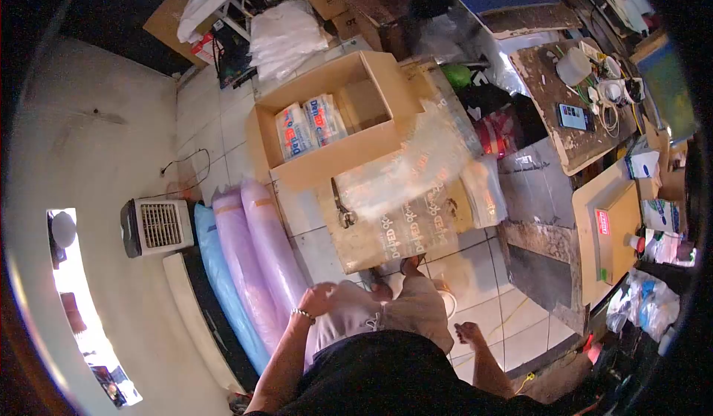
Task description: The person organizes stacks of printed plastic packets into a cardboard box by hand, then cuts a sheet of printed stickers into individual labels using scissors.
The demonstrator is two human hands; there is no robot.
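Observation:
My left hand, with a bracelet at the wrist, is beside my left thigh, near the purple rolls; its fingers are blurred. My right hand hangs by my right knee above the floor tiles, fingers curled in, with nothing seen in them. In front of me is a wooden board with clear printed plastic sheets on it. Black-handled scissors rest at its left. Beyond stands an open cardboard box holding printed packets in its left part.
Purple plastic-wrapped rolls and a blue roll lie at the left, near an air cooler. On the right, a worktable carries a phone and cables. White plastic bags are at the back.

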